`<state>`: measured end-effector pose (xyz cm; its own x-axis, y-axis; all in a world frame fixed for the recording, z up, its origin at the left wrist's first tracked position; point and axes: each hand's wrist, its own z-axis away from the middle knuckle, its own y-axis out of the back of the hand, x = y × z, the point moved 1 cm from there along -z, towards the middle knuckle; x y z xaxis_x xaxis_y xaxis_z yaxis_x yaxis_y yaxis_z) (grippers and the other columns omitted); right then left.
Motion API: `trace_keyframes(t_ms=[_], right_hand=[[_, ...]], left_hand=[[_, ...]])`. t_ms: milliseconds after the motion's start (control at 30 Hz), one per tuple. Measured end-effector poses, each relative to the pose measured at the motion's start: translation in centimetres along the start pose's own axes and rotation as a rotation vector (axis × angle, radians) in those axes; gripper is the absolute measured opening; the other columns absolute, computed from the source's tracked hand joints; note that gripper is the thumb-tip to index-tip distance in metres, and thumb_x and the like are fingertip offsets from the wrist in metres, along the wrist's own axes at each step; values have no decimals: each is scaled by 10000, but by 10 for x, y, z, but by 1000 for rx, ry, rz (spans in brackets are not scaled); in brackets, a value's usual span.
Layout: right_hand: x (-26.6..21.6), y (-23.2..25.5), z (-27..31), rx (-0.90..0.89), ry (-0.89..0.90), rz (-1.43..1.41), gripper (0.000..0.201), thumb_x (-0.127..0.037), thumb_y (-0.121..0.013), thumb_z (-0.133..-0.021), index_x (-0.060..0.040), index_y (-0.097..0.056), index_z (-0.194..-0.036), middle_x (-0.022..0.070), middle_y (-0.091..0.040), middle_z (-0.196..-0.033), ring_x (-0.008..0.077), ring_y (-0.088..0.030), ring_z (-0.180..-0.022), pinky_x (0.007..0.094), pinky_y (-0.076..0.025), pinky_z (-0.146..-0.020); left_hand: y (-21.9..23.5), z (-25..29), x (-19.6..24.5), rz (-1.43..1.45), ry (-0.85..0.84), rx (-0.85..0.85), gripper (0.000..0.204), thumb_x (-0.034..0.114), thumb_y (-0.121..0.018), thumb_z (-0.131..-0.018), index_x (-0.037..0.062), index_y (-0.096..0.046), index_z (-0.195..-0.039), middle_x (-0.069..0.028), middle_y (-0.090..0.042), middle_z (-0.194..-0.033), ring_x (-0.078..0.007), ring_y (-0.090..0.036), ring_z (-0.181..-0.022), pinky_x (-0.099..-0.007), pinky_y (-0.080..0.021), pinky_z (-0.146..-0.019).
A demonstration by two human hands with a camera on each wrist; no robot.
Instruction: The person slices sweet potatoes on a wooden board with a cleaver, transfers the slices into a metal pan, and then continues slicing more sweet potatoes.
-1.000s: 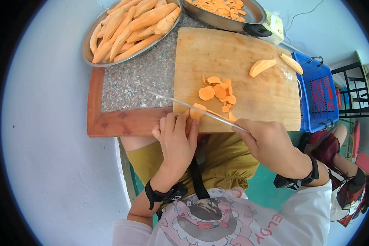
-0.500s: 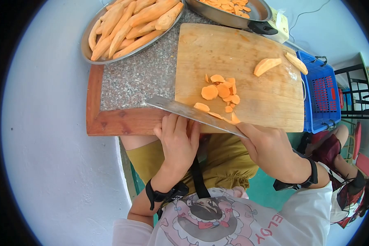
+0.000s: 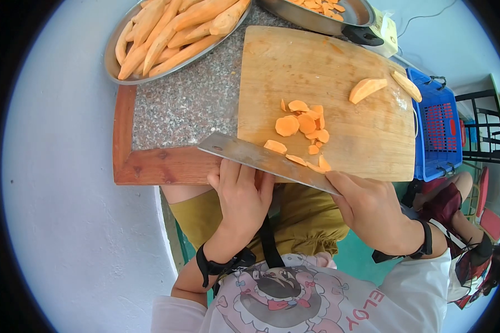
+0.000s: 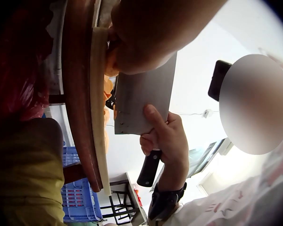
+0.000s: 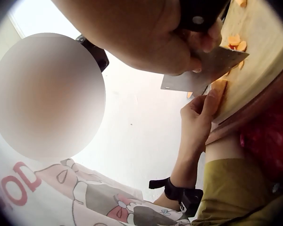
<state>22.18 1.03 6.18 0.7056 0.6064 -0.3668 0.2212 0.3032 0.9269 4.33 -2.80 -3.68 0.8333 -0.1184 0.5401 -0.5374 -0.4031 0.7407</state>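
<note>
My right hand (image 3: 372, 205) grips a broad cleaver (image 3: 266, 159), its black handle (image 4: 149, 168) showing in the left wrist view. The blade slants across the near edge of the wooden cutting board (image 3: 300, 64), its flat side visible from above. Just on the near side of the blade, my left hand (image 3: 240, 194) holds a peeled sweet potato piece (image 5: 220, 98) at the board edge. From the head view that piece is mostly hidden by blade and fingers. Beyond the blade lie loose orange slices (image 3: 286, 126), with a few more slices (image 3: 275, 146) right along it.
Two sweet potato chunks (image 3: 368, 90) lie at the board's right. A metal bowl (image 3: 112, 69) of peeled sweet potatoes stands back left, and a pan (image 3: 316, 26) with slices is at the back. A blue basket (image 3: 422, 161) sits right of the table; a seated person (image 3: 447, 205) is beyond.
The cleaver blade has turned from nearly edge-on to showing its flat side, leaning over toward my left fingers. Both hands keep their holds, and the board sits slightly farther right in view.
</note>
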Motion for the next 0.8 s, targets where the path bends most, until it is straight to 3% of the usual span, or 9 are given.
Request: trace_keyframes(t_ms=[533, 600, 800], right_hand=[[0, 2, 0, -13, -13, 11, 126, -33, -556, -741, -5, -456, -813, 110, -539, -679, 298, -559, -512, 378, -442, -436], [0, 2, -1, -23, -23, 5, 133, -15, -551, -716, -3, -459, -812, 110, -537, -675, 296, -561, -507, 376, -447, -433], [-8, 4, -6, -83, -32, 118, 182, 9, -553, -654, 13, -456, -807, 121, -532, -659, 285, -571, -503, 359, -457, -427]], left_hand=[[3, -2, 2, -15, -2, -17, 251, 98, -666, -678, 20, -578, -900, -87, -526, -869, -247, -479, -810, -367, -284, -723], [4, -2, 4, -46, 13, -72, 270, 105, -669, -669, 18, -584, -910, -90, -529, -881, -254, -484, -826, -374, -291, -727], [0, 2, 1, 5, -31, -28, 299, 53, -671, -657, 32, -577, -941, -112, -539, -930, -309, -474, -903, -412, -287, -772]])
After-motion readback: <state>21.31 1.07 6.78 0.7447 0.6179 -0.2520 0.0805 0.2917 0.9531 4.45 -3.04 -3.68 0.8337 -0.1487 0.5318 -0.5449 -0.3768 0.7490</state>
